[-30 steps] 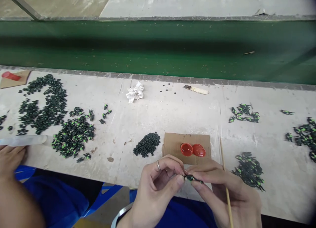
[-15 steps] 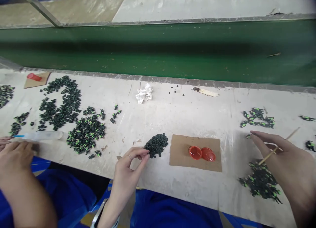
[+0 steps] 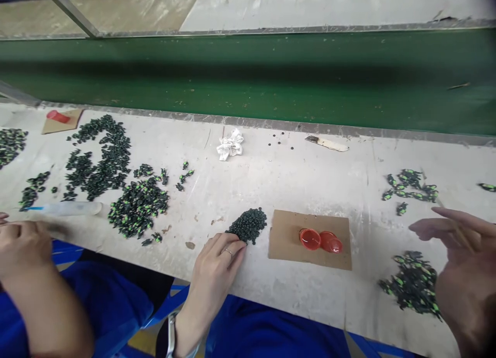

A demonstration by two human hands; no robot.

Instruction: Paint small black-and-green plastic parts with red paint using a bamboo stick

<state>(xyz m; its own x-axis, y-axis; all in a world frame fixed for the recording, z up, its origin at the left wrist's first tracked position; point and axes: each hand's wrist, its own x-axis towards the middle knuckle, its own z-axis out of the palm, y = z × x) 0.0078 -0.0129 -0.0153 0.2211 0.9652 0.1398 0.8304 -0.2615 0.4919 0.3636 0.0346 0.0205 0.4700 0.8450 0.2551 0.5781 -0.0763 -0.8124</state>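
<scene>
My left hand (image 3: 220,257), with a ring on one finger, rests palm down at the lower left edge of a pile of small dark discs (image 3: 248,224). Its fingers are drawn together, and what the tips pinch, if anything, is hidden. On the right, my blurred right hand (image 3: 463,260) holds a thin wooden stick (image 3: 464,238) across its fingers. Just left of that hand lies a single black-and-green piece (image 3: 402,208). Nearby are a heap of such pieces (image 3: 413,283) and a looser group (image 3: 411,185). Red liquid fills two small red cups (image 3: 310,239) on cardboard (image 3: 284,239).
A craft knife (image 3: 327,143), crumpled white tissue (image 3: 230,145) and several stray discs lie toward the back. At left are heaps of dark pieces (image 3: 139,205), a clear tube (image 3: 73,208) and a co-worker's hand (image 3: 23,244). Behind the table runs a green belt (image 3: 248,79).
My left hand has turned palm down at the disc pile, its thumb and finger no longer raised. My right hand has let go of a small black-and-green piece and moved right. The view shifted slightly.
</scene>
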